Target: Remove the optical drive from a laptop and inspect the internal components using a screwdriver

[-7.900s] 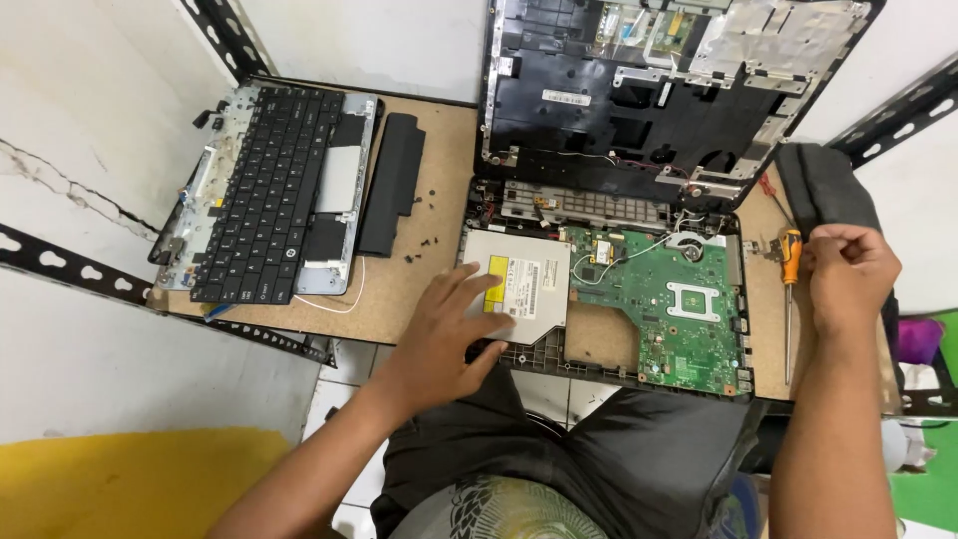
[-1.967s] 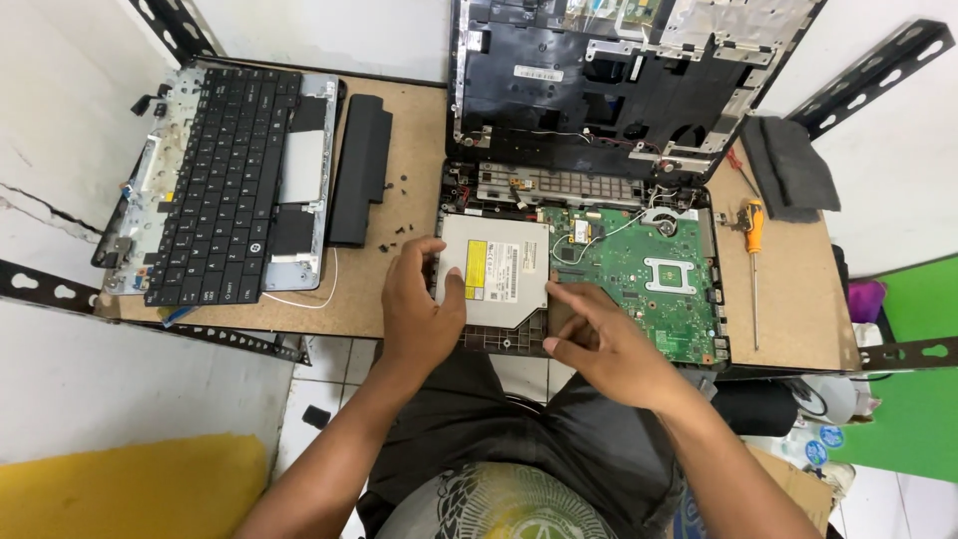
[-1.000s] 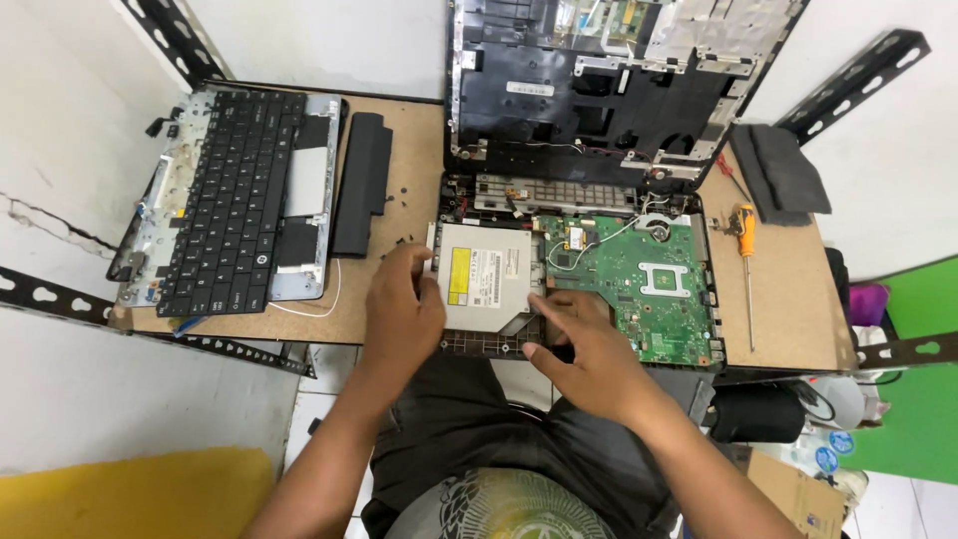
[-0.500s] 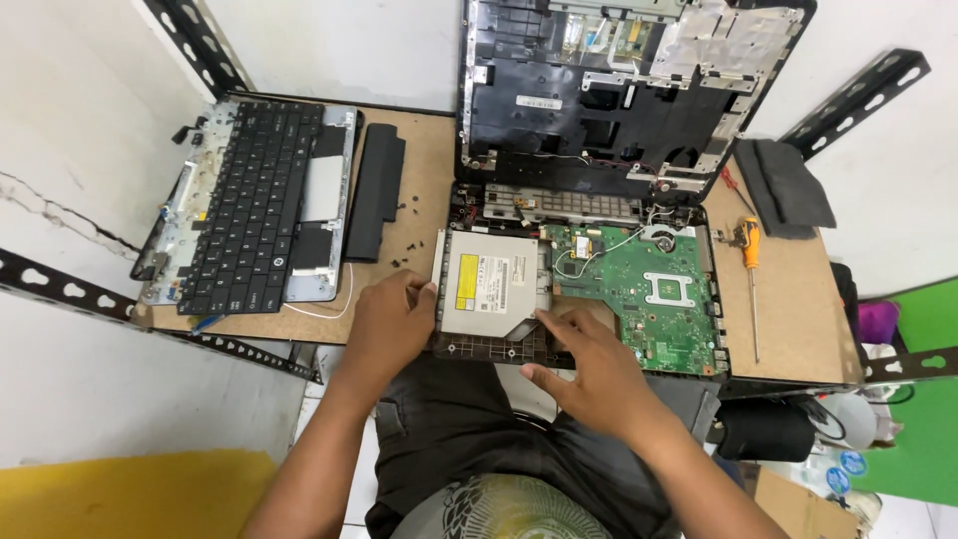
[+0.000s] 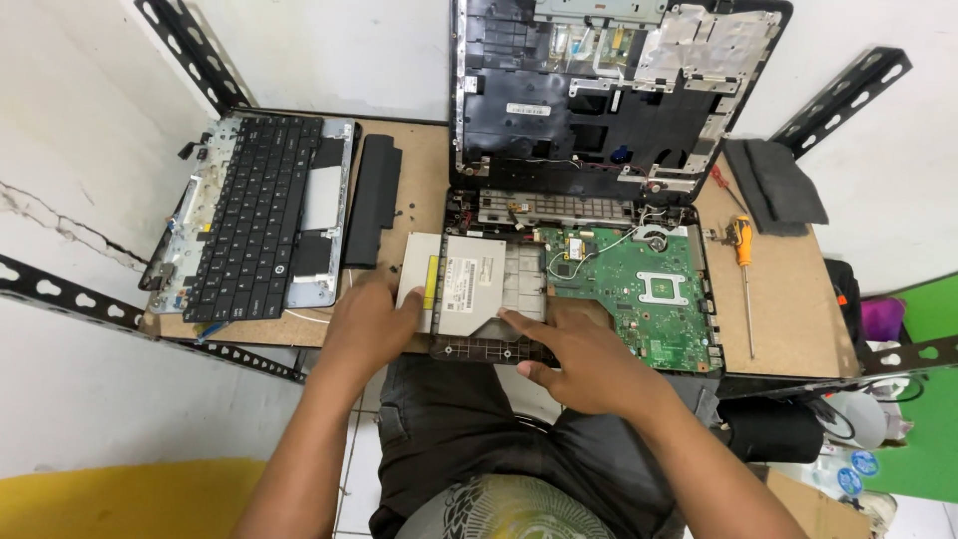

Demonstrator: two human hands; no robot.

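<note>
A grey optical drive [image 5: 457, 282] sticks out to the left from the opened laptop base [image 5: 589, 215], whose green motherboard [image 5: 639, 289] is exposed. My left hand [image 5: 367, 324] grips the drive's left end with thumb and fingers. My right hand [image 5: 579, 354] lies flat on the base's front edge, fingertips touching the drive's near right corner. The laptop's lid shell [image 5: 609, 90] stands open behind the base.
A detached keyboard and palmrest [image 5: 254, 230] lies on the left of the wooden table [image 5: 788, 319], with a black battery [image 5: 372, 200] beside it. An orange-handled screwdriver [image 5: 742, 265] and a black cloth [image 5: 776, 185] lie on the right. Small screws dot the wood.
The drive has slid leftward out of the base, carried by my left hand. My right hand stays pressed on the base's front edge. Earlier, my right hand put down the screwdriver.
</note>
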